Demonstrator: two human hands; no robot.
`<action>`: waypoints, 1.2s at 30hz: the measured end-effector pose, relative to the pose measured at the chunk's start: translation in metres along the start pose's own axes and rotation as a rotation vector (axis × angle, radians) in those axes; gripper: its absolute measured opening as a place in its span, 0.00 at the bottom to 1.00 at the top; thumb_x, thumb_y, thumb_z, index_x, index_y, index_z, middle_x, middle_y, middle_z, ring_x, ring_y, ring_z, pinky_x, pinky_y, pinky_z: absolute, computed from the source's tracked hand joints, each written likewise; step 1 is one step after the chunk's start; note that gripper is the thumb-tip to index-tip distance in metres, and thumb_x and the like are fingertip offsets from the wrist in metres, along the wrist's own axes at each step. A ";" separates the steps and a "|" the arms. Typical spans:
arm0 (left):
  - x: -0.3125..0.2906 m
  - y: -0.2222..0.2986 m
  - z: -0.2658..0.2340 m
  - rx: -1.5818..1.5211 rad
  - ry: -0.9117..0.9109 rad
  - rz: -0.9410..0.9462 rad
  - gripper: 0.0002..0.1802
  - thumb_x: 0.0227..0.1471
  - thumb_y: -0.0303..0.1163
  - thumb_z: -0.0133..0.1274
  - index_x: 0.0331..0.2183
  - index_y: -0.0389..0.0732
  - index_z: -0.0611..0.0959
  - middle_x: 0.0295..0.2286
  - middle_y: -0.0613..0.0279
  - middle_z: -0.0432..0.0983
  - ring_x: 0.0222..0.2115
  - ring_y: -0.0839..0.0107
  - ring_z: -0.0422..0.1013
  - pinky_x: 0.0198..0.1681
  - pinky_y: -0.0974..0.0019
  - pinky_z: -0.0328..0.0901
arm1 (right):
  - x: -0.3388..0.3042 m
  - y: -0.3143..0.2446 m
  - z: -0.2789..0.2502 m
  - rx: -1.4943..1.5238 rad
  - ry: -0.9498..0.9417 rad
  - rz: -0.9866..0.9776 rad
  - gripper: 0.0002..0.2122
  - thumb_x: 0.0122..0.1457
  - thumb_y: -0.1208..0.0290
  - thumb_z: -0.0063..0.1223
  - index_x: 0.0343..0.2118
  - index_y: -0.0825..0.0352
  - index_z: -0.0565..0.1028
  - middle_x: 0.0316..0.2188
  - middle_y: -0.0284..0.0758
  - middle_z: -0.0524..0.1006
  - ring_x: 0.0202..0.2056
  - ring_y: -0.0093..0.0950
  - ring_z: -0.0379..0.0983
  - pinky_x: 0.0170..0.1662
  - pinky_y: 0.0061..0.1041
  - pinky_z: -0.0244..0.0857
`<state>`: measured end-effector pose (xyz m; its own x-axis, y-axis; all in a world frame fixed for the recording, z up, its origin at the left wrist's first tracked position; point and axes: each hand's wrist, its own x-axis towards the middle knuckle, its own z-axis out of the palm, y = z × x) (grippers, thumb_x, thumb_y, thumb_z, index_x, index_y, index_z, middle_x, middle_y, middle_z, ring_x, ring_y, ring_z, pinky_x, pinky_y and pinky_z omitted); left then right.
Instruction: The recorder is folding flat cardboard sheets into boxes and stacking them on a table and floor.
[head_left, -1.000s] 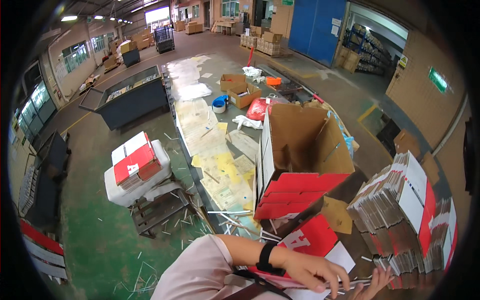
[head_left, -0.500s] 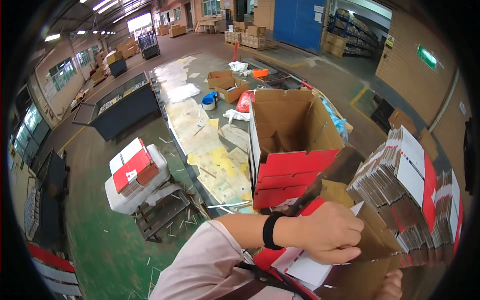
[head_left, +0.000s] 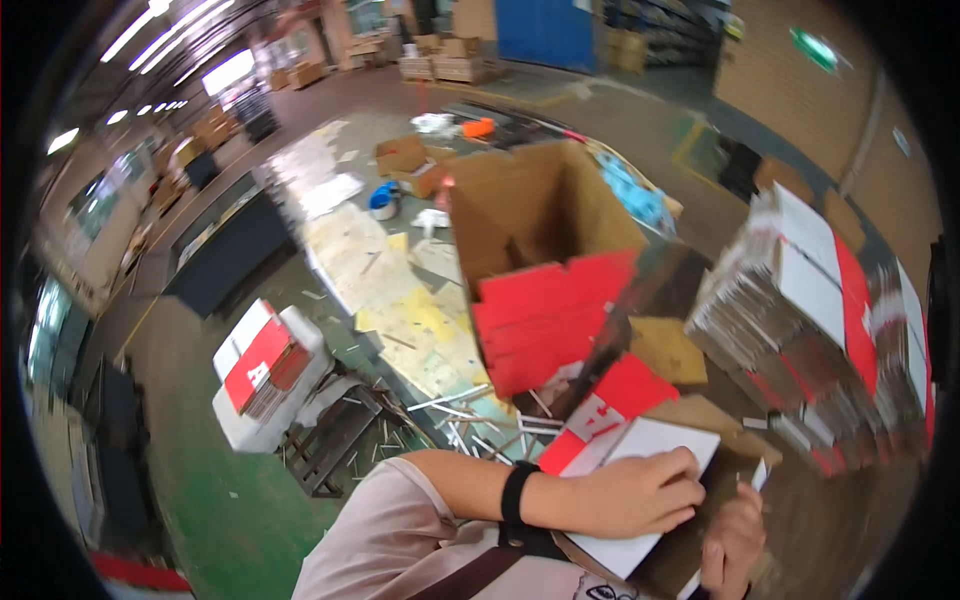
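Close to my body is a red and white cardboard carton (head_left: 640, 390) with brown inner faces, partly folded out. My left hand (head_left: 640, 492), with a black band at the wrist, lies over its white panel, fingers curled at the panel's edge; the thumb is hidden. To the right of it my right hand (head_left: 735, 540) is closed round a thin white strip (head_left: 762, 474), whose ends stick out above and below the fist. Beyond both hands an opened carton (head_left: 560, 320) stands upright on the bench, its red flaps hanging toward me.
Stacks of flattened cartons (head_left: 790, 300) rise on the right. On the bench (head_left: 340, 240) lie paper sheets, a blue tape roll (head_left: 383, 200), small boxes (head_left: 408, 165) and many white strips (head_left: 470, 420). Left, more flat cartons (head_left: 262, 365) rest on a white padded stool. A dark bin (head_left: 230, 245) stands farther off.
My right hand has come up and left into fuller view, now with the white strip. My left hand has opened slightly from a fist, and the near carton's red and white flap shows more. The view has shifted.
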<state>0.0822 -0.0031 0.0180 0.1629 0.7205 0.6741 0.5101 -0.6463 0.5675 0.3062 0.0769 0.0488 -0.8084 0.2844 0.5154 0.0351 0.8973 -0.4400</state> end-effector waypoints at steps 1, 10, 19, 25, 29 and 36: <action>0.002 -0.002 0.002 0.092 -0.028 0.020 0.12 0.50 0.34 0.57 0.37 0.44 0.76 0.32 0.59 0.67 0.26 0.64 0.71 0.27 0.62 0.68 | 0.006 -0.001 0.003 0.007 0.007 0.040 0.11 0.51 0.67 0.50 0.18 0.68 0.73 0.19 0.37 0.72 0.28 0.35 0.71 0.55 0.44 0.60; 0.002 -0.018 -0.028 0.121 -0.083 0.004 0.16 0.40 0.23 0.57 0.37 0.42 0.78 0.29 0.58 0.72 0.28 0.60 0.72 0.32 0.57 0.67 | 0.015 0.010 0.017 0.206 0.278 0.075 0.05 0.55 0.69 0.54 0.28 0.64 0.73 0.31 0.35 0.73 0.40 0.39 0.72 0.58 0.48 0.56; -0.066 -0.069 -0.079 0.645 -0.598 -0.815 0.16 0.48 0.22 0.51 0.42 0.37 0.71 0.37 0.50 0.72 0.36 0.48 0.71 0.37 0.51 0.67 | -0.001 0.016 0.008 0.167 0.160 0.038 0.05 0.53 0.70 0.55 0.31 0.64 0.73 0.31 0.35 0.73 0.43 0.38 0.72 0.58 0.46 0.57; -0.043 -0.049 -0.067 0.308 0.003 -0.032 0.21 0.60 0.43 0.40 0.49 0.41 0.72 0.47 0.51 0.70 0.45 0.52 0.69 0.51 0.46 0.59 | -0.022 0.025 0.026 0.149 0.397 -0.014 0.11 0.57 0.62 0.54 0.37 0.64 0.76 0.43 0.43 0.75 0.49 0.41 0.71 0.59 0.47 0.55; -0.007 -0.039 -0.061 -0.015 -0.368 0.422 0.36 0.57 0.66 0.36 0.42 0.44 0.79 0.48 0.58 0.73 0.52 0.60 0.68 0.57 0.48 0.55 | -0.030 0.030 0.021 0.113 0.199 -0.066 0.22 0.57 0.48 0.52 0.43 0.65 0.77 0.47 0.43 0.74 0.52 0.41 0.70 0.60 0.46 0.54; 0.013 -0.044 -0.007 0.088 -1.039 0.307 0.25 0.46 0.57 0.55 0.25 0.43 0.81 0.23 0.60 0.74 0.28 0.60 0.70 0.38 0.61 0.61 | 0.006 0.020 0.027 0.087 -0.059 -0.175 0.17 0.47 0.58 0.62 0.18 0.65 0.67 0.24 0.36 0.66 0.32 0.37 0.67 0.43 0.36 0.61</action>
<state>0.0560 0.0329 0.0058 0.9076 0.4188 0.0287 0.3778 -0.8446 0.3793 0.2867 0.0870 0.0233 -0.8306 0.1046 0.5469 -0.1573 0.8981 -0.4106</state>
